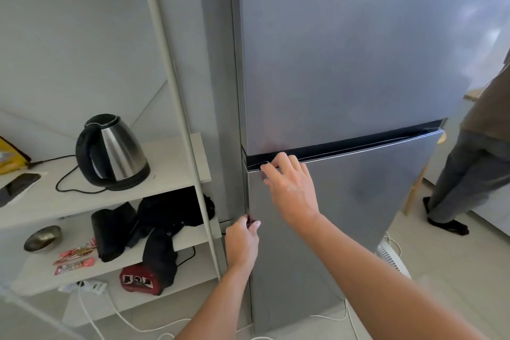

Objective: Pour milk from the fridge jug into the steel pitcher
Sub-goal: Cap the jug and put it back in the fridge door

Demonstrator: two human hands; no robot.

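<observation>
A tall grey fridge with two doors fills the middle of the head view. My right hand has its fingertips hooked over the top left corner of the lower fridge door, at the dark gap between the doors. My left hand grips the left edge of that same door lower down. The door looks barely ajar or closed. No milk jug or steel pitcher is in view.
A pale shelf unit stands left of the fridge with a steel kettle, a phone, a metal bowl, sachets and black bags. White cables run on the floor. Another person stands at the right, near a white fan base.
</observation>
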